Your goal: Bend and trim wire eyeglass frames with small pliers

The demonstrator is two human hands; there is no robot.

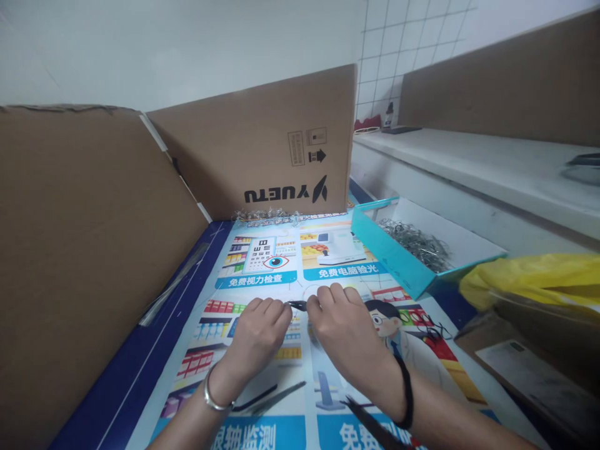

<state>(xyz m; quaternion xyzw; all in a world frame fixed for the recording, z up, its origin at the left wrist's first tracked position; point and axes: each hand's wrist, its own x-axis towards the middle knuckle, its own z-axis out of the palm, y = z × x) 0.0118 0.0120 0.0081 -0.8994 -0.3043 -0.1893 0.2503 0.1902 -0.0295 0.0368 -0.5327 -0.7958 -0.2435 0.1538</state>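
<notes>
Between the fingertips (281,309), dark piece (299,305)

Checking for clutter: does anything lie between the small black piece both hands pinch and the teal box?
Nothing visible: only flat printed poster separates the small black piece from the open teal cardboard box.

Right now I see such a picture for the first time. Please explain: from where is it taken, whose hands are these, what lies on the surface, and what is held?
There is no machine here. One camera sits on a person's head and looks down at their own two bare hands. The left hand and the right hand pinch a small dark part between them, over a printed poster laid flat. A cardboard box stands behind. To the right, a teal tray holds thin metal pieces, beside a yellow bag.
</notes>
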